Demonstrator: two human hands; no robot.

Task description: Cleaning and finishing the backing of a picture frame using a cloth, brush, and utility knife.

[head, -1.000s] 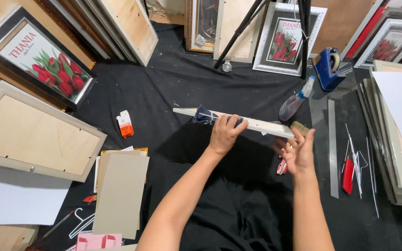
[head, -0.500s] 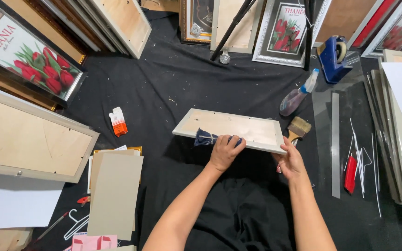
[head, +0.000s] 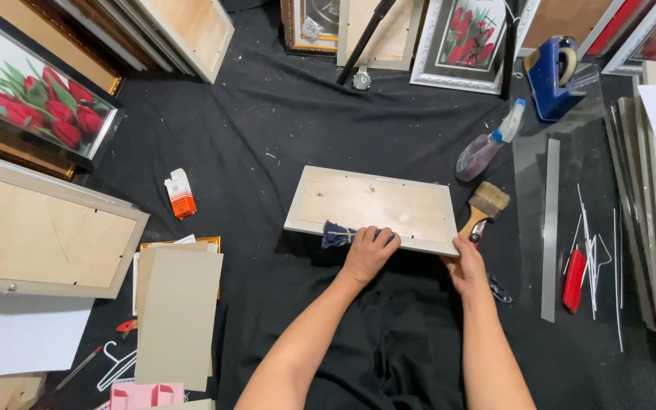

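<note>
The picture frame (head: 373, 209) lies face down on the black cloth (head: 282, 137); stiff, light, probably glass-fronted. My left hand (head: 368, 254) presses a dark rag (head: 337, 235) on its near edge, my right hand (head: 466, 264) pinches the corner beside the brush (head: 482, 209).

A picture frame (head: 373, 207) lay back-up on the black cloth (head: 290, 129); the left hand (head: 368, 253) pressed a dark blue rag (head: 335, 235) against its near edge, fingers curled over the rail; the right hand (head: 465, 262) gripped the near right corner; a paintbrush (head: 483, 208) lay just beside that corner, a spray bottle (head: 487, 144) beyond it; a small orange carton (head: 180, 193) lay well apart to the left, a metal ruler (head: 549, 228) to the right
</note>
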